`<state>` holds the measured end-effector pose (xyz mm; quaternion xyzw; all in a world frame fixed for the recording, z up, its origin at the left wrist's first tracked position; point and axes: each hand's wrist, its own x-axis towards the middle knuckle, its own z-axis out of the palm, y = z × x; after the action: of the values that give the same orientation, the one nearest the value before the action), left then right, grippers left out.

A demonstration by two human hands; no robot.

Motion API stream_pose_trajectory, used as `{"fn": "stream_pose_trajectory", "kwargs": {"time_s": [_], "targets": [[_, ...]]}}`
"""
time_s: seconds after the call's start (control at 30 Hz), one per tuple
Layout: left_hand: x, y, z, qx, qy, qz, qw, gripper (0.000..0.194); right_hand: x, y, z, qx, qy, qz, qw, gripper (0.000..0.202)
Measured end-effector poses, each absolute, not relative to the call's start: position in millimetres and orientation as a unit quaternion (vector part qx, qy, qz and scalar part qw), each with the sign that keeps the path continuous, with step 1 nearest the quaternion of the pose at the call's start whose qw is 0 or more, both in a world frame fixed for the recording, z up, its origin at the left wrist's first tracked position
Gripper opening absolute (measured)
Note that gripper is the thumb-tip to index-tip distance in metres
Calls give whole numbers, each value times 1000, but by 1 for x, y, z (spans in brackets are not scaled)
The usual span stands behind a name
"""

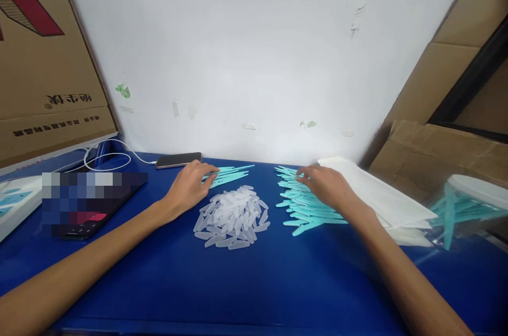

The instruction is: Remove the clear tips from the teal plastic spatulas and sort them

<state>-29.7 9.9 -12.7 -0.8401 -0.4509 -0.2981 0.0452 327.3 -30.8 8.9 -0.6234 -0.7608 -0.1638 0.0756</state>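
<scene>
On the blue table lies a heap of translucent white caps (234, 214) between my two hands. My left hand (194, 183) is at the small group of teal sticks (234, 174) behind the heap, its thumb and fingers bent around the near ends of the sticks. To the right of the caps, a larger pile of teal sticks (301, 209) is spread out. My right hand (323, 182) reaches over the back of that pile, fingertips pinched at a stick.
A phone (178, 160) with a white cable lies by the wall. At left are a dark device (99, 209) and a cardboard box (47, 71). White sheets (381, 193), a clear tub of teal sticks (472, 209) and more cardboard (444, 161) stand right.
</scene>
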Motion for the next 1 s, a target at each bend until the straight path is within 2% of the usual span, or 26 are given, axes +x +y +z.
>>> {"fn": "stream_pose_trajectory", "kwargs": {"time_s": [0.1,0.23,0.67,0.87,1.0], "targets": [[-35,17,-18,-837,-478,-262,47,30,353,-23,5,-659,-744,-106,28,24],[-36,20,-23,-846,-482,-223,42,32,364,-18,1,-654,-753,-63,28,24],[-37,22,-24,-885,-411,-216,22,39,356,-13,-10,-648,-757,-79,35,24],[-38,19,-19,-917,-356,-173,-40,38,362,-10,-12,-651,-754,-83,23,23],[-38,18,-22,-923,-345,-164,-58,38,360,-11,-8,-632,-761,-143,30,18]]}}
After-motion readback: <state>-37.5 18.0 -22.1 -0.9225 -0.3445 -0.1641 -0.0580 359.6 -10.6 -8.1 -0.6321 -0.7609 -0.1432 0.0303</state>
